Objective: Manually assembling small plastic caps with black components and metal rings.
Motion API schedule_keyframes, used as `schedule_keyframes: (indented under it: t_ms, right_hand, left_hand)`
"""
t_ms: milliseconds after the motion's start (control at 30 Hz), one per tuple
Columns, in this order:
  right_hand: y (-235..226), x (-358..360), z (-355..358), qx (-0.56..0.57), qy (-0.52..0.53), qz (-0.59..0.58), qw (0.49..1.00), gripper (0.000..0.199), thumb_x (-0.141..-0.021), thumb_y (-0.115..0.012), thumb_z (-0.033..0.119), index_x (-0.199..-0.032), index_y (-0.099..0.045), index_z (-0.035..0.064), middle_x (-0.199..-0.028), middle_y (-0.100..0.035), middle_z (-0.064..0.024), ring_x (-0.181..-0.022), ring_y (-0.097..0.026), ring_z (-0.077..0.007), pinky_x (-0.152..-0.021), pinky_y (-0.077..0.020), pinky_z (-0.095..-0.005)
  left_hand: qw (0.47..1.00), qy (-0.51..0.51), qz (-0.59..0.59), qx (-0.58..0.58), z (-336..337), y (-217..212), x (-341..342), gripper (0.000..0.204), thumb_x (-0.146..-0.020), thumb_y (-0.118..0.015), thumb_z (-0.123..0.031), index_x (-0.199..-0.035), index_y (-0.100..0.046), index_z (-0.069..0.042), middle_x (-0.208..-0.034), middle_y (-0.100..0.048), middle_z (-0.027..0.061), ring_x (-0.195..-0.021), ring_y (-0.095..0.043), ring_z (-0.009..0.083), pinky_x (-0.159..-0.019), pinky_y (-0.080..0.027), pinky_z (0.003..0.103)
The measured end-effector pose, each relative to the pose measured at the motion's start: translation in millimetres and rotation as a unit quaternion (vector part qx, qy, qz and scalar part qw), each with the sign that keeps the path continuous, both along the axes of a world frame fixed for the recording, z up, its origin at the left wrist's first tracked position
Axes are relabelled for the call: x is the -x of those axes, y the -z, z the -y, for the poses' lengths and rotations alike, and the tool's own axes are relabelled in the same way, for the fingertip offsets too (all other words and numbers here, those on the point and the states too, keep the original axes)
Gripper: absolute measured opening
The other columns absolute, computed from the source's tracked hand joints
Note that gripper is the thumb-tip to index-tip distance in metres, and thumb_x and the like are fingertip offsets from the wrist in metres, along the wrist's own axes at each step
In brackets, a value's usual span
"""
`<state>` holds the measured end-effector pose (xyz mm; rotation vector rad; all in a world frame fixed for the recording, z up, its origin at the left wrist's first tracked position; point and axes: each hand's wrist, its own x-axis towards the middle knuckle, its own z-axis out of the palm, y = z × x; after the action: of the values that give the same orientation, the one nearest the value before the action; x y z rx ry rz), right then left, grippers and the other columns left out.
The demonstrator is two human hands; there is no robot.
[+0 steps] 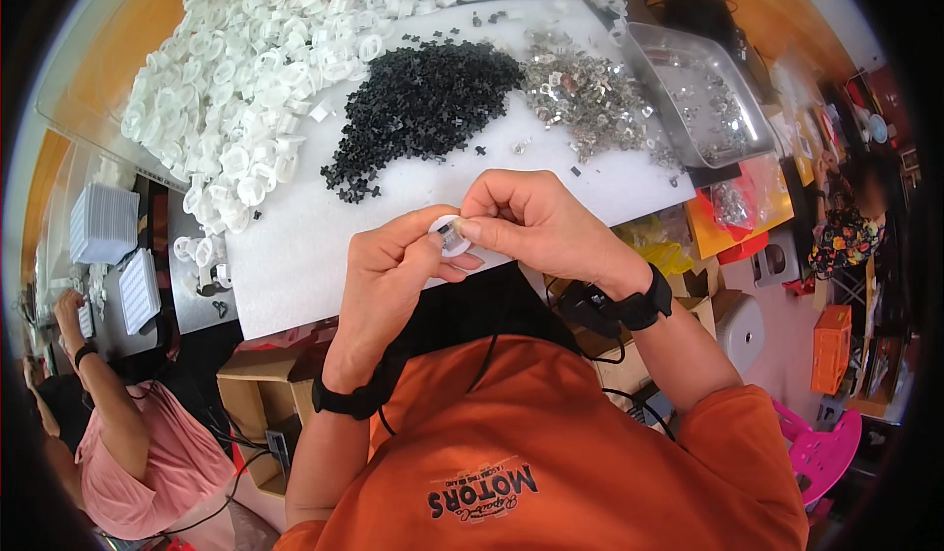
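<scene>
Seen from above, the left hand (393,271) and right hand (536,222) pinch one small white ring (453,235) between fingertips at frame centre, white rings (246,69) piled at eleven o'clock; a loosened pinch could likely drop it onto the white mat (324,246).

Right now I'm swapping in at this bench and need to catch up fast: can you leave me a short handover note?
Left hand: pinches a small white round part.
Right hand: fingertips press on that same part.
Supplies on the white mat: white ring pile far left, black cross pieces centre, metal clips right, clear tray beyond.
Done: one part in hand, mid-assembly.
Left: the piles remain large.
</scene>
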<state>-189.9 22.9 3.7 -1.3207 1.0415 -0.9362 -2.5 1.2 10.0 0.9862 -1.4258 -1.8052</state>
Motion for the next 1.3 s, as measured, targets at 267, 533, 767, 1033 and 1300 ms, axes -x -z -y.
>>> schedule_keyframes:
  t_ms: [267,533,767,1033,1300]
  right_hand:
    - [1,-2,-3,0.017,0.017,-0.037,0.999,0.010,-0.090,-0.060,0.010,-0.086,-0.056,0.0011,-0.076,-0.053,0.0037,-0.069,-0.046,-0.0017,-0.060,-0.0396,-0.0182]
    - [3,-2,-5,0.036,0.034,-0.052,0.997,0.010,-0.090,-0.059,0.009,-0.086,-0.055,0.0010,-0.075,-0.053,0.0034,-0.069,-0.047,-0.0023,-0.060,-0.0405,-0.0190]
    - [4,-3,-3,0.033,0.025,-0.058,0.997,0.008,-0.089,-0.058,0.007,-0.085,-0.055,0.0006,-0.072,-0.055,0.0020,-0.068,-0.048,-0.0026,-0.059,-0.0419,-0.0197]
    - [7,-6,-7,0.077,0.050,-0.023,0.995,0.013,-0.085,-0.060,0.011,-0.080,-0.055,0.0008,-0.060,-0.053,-0.0039,-0.055,-0.048,-0.0095,-0.051,-0.0406,-0.0261]
    - [4,-6,-5,0.101,0.050,-0.045,0.993,0.013,-0.086,-0.059,0.011,-0.080,-0.054,0.0005,-0.060,-0.051,-0.0046,-0.054,-0.047,-0.0108,-0.051,-0.0407,-0.0272]
  left_hand:
    - [1.000,-0.022,0.008,0.017,-2,5,4,0.028,-0.090,-0.044,-0.003,-0.107,-0.064,0.005,-0.088,-0.067,0.0108,-0.078,-0.067,0.0154,-0.067,-0.055,0.025]
    - [0.998,-0.026,0.021,0.046,-2,5,6,0.027,-0.089,-0.044,-0.002,-0.104,-0.064,0.005,-0.087,-0.067,0.0107,-0.077,-0.066,0.0140,-0.068,-0.055,0.025]
    - [0.997,-0.033,0.046,0.057,-4,1,8,0.027,-0.088,-0.042,0.002,-0.103,-0.065,0.005,-0.085,-0.067,0.0108,-0.076,-0.066,0.0131,-0.068,-0.054,0.024]
    - [0.999,-0.030,0.020,0.032,-5,0,4,0.025,-0.090,-0.044,0.000,-0.104,-0.064,0.005,-0.088,-0.067,0.0111,-0.077,-0.065,0.0135,-0.067,-0.054,0.024]
    - [0.998,-0.030,0.023,0.050,-6,3,7,0.023,-0.095,-0.050,-0.013,-0.104,-0.064,0.004,-0.087,-0.067,0.0093,-0.076,-0.065,0.0126,-0.066,-0.053,0.024]
